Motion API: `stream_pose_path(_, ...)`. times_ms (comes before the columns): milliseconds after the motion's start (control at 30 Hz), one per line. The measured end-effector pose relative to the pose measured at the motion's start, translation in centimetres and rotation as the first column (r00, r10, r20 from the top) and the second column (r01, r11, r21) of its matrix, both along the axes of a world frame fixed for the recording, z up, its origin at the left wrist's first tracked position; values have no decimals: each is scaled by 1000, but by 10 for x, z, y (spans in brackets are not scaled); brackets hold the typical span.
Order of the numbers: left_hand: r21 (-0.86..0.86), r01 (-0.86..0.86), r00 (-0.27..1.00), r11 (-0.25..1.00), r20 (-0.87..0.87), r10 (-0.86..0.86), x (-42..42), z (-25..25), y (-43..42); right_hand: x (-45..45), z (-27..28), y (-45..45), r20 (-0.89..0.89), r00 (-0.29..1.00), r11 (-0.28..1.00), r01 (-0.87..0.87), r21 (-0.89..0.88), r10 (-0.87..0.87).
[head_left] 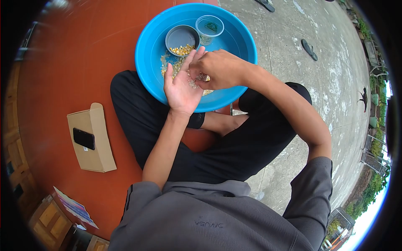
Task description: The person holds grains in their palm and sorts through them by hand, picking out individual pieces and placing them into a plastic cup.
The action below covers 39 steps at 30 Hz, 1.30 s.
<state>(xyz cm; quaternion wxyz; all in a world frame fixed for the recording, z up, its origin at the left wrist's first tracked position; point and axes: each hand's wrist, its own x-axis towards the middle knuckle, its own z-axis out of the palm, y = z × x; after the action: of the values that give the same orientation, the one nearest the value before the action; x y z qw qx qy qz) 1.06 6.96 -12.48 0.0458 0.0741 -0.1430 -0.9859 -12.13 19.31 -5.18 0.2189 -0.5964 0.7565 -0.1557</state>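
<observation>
My left hand (pixel 183 91) is held palm up over the blue basin (pixel 245 46), its fingers stretched out. Small pale grains (pixel 192 83) lie on the palm. Right above that palm, my right hand (pixel 220 69) has its fingertips pinched together; what is between them is too small to make out. Inside the basin stands a grey round bowl (pixel 184 34) with yellow corn kernels (pixel 182 50) in it. Beside the bowl is a clear plastic cup (pixel 209 28). More kernels and pale bits (pixel 176 65) are scattered over the basin floor, partly hidden by my hands.
On the red floor (pixel 83 75) at left, a black phone (pixel 84 139) lies on a flat cardboard box (pixel 100 146). A printed sheet (pixel 75 207) is lower left. Grey concrete (pixel 280 50) at right carries a dark sandal (pixel 309 49) and, farther off, a dark bird (pixel 363 99).
</observation>
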Motion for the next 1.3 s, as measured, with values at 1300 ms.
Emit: stream_pose_path(1300, 185, -46, 998, 982, -32, 53, -2, -2, 0, -79, 0, 6, -1, 679, 601, 649, -467, -734)
